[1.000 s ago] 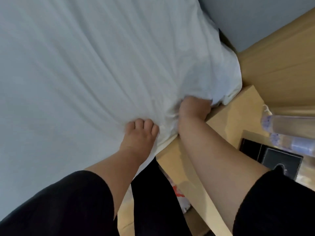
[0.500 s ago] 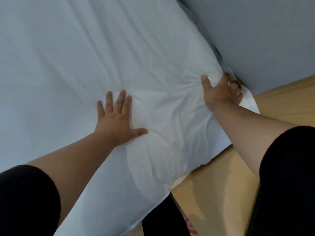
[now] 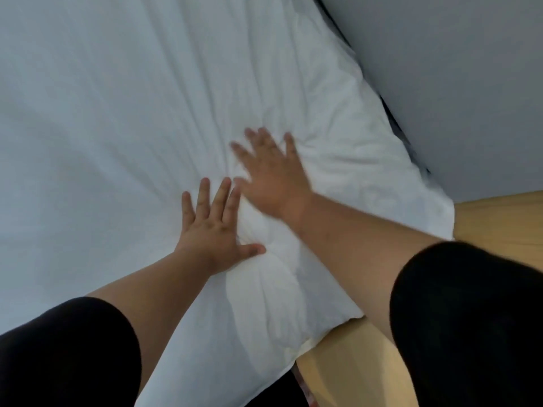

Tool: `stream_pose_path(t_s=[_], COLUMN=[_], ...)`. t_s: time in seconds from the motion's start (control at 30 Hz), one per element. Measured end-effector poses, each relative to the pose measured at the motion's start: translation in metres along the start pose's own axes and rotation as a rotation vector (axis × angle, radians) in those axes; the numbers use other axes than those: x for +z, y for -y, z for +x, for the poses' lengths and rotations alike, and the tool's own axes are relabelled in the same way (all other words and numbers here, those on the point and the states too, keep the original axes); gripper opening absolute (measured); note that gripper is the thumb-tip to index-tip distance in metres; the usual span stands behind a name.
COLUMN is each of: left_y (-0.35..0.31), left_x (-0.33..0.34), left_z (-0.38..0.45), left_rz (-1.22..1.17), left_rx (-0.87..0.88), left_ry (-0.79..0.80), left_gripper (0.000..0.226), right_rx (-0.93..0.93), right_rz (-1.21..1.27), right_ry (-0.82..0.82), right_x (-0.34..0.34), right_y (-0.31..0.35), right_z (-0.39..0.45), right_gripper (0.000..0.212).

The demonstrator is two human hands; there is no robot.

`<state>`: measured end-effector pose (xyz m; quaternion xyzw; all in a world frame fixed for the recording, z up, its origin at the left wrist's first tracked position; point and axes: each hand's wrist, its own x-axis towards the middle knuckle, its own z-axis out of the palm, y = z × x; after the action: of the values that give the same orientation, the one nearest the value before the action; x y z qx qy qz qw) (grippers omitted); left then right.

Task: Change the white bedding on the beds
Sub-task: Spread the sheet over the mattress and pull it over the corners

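— So which step is being worked on at this point?

— Smoothing, I'd judge. The white sheet (image 3: pixel 123 118) is lying spread over the bed, filling most of the view and reaching the corner beside the grey wall (image 3: pixel 458 83). The left hand (image 3: pixel 213 230) is pressing flat on it, fingers straight and slightly spread, thumb out to the side, gripping nothing. The right hand (image 3: pixel 271 174) is also lying open over the cloth just beyond the left, fingers splayed; it is blurring, so I'd say it is sweeping across the wrinkles and not holding anything.

— And the creases?

— They are gathering around and between the two hands, running out toward the corner (image 3: pixel 411 201) near the wooden bedside table (image 3: pixel 499 224). The next move is probably calling for both palms to push outward toward that corner and the edge, flattening the puckers without dragging the tucked part loose.

— What is differing from half a second ago?

— Then the right hand was curling its fingers on the cloth right at the corner by the wall; now it is sitting flat near the middle, close to the left hand. The left hand is pressing in much the same spot as before. A second ago both hands were working down at the mattress edge, apparently tucking, so the tucking there is looking finished.
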<state>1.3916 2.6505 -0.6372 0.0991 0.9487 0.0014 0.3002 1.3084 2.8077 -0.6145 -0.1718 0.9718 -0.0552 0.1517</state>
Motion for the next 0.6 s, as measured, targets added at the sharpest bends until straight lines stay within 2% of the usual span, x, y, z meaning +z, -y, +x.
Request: stream_pose_path(t_s=[0.07, 0.13, 0.2, 0.33, 0.43, 0.47, 0.5, 0.57, 0.6], left_y=[0.001, 0.001, 0.001, 0.001, 0.0, 0.0, 0.0, 0.0, 0.0], left_x=[0.003, 0.004, 0.004, 0.001, -0.002, -0.002, -0.003, -0.003, -0.003], left_z=[0.004, 0.006, 0.006, 0.006, 0.008, 0.008, 0.008, 0.007, 0.007], left_rz=[-0.008, -0.006, -0.009, -0.019, -0.012, -0.006, -0.005, -0.017, -0.028], left_rx=[0.0, 0.002, 0.004, -0.006, -0.003, -0.002, -0.002, 0.0, 0.003], left_ry=[0.003, 0.02, 0.035, 0.057, 0.071, 0.08, 0.081, 0.062, 0.039], left_gripper=[0.12, 0.123, 0.125, 0.126, 0.126, 0.125, 0.125, 0.125, 0.124], right_rx=[0.201, 0.518, 0.772, 0.825, 0.958, 0.959, 0.869, 0.497, 0.3], right_rz=[-0.003, 0.125, 0.269, 0.346, 0.325, 0.311, 0.284, 0.231, 0.216], right_ry=[-0.071, -0.118, -0.093, -0.033, -0.109, -0.155, -0.23, -0.342, -0.307], right_x=[0.008, 0.015, 0.016, 0.02, 0.011, 0.005, 0.001, 0.001, 0.008], right_y=[-0.051, -0.115, -0.159, -0.177, -0.151, -0.13, -0.102, -0.035, -0.006], right_z=[0.01, -0.004, -0.029, -0.055, -0.057, -0.056, -0.054, -0.05, -0.051], right_gripper=[0.073, 0.08, 0.085, 0.077, 0.068, 0.065, 0.065, 0.068, 0.068])
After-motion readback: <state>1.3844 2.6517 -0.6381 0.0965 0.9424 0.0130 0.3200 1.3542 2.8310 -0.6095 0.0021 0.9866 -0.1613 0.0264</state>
